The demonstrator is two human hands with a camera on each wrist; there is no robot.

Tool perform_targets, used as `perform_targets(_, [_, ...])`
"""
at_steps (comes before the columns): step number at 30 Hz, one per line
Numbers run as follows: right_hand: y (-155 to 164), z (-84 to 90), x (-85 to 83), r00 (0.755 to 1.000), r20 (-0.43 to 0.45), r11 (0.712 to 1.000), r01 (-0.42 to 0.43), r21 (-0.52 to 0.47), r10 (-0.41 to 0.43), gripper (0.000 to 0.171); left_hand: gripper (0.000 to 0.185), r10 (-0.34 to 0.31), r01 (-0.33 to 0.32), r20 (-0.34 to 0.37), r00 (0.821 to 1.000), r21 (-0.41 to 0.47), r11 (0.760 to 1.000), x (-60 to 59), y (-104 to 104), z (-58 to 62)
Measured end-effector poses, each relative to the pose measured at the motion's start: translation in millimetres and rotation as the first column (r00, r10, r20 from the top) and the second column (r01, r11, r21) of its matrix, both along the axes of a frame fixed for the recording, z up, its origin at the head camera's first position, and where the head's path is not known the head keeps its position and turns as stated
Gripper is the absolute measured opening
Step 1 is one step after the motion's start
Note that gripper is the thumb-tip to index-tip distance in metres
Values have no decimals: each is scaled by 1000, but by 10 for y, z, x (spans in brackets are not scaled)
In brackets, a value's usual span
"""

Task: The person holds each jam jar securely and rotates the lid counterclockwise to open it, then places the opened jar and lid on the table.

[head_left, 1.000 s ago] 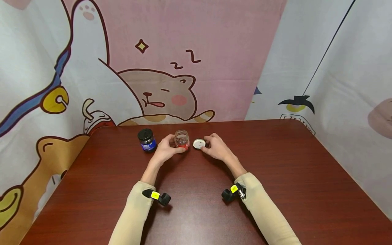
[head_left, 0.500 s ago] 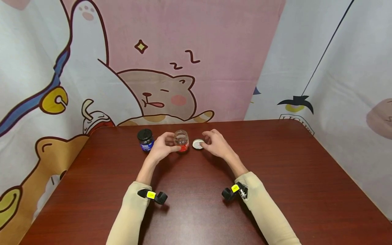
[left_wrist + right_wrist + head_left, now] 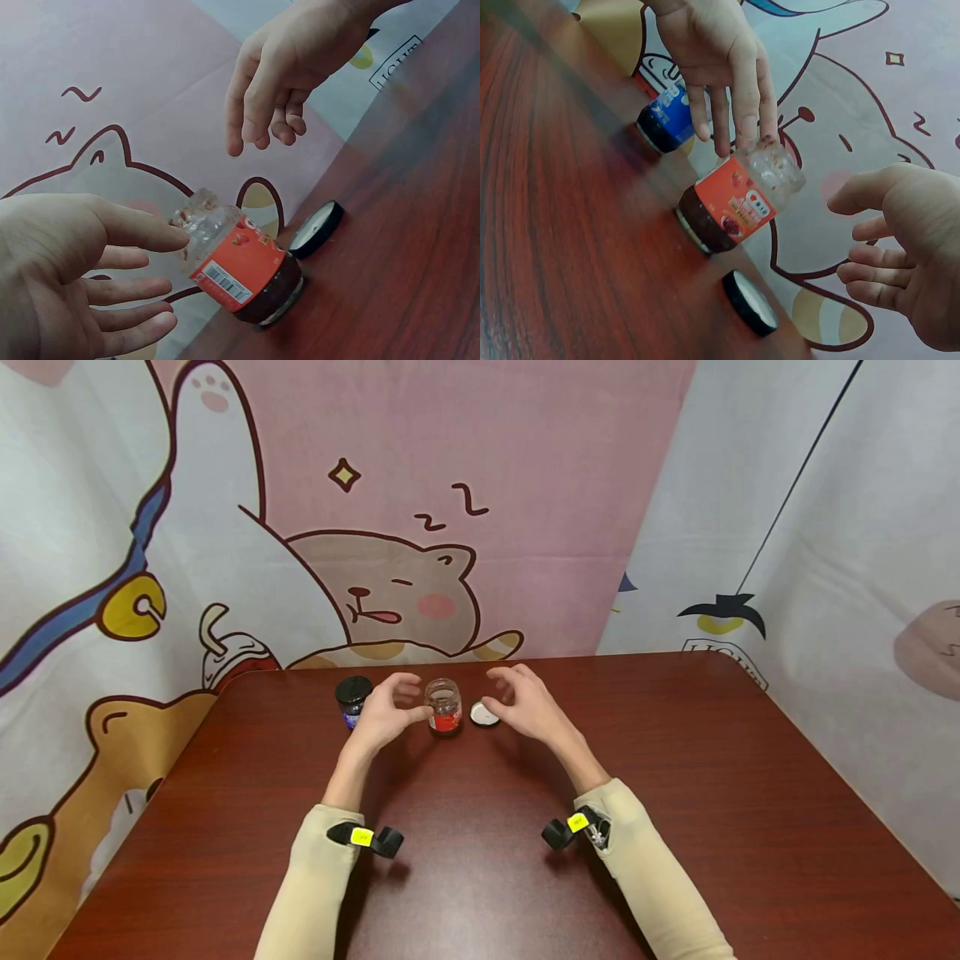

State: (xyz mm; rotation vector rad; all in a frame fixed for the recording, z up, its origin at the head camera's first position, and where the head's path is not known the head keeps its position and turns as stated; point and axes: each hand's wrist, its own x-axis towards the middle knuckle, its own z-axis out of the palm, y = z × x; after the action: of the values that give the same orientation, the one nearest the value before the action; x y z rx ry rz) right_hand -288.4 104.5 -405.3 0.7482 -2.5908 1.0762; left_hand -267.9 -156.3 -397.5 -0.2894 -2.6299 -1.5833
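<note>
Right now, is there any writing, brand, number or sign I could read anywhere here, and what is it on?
Open jar, red label: a barcode and white print, too blurred to read.
Blue-labelled jar: print too small to read.
Backdrop cloth, by the table edge: dark letters, cut off and too blurred to read.
Backdrop cartoon: squiggles like "Z Z" over the sleeping cat.
Yellow tags on the wrist cameras: marks too small to read.

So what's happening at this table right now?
A person sits at a dark red wooden table with both hands raised and open. The left hand and right hand flank a small open glass jar with a red label, touching nothing. Its white-lined lid lies on the table beside it. A closed black-capped jar with a blue label stands further left.
</note>
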Motion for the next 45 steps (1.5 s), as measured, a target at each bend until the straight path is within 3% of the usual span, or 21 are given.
perform_targets(11, [-45,161,82,1000,-2,1000,-7,-16,7,51,58,-24,24,-11,1000,1,1000,47,-68,133])
perform_targets(24, [-181,321,153,998,-42,998,-50,-35,48,53,57,-1,0,-82,997,-4,1000,97,-213,284])
perform_targets(45, [-403,512,258,994,-34,991,-103,-90,100,53,61,-9,8,-103,995,-13,1000,97,-501,348])
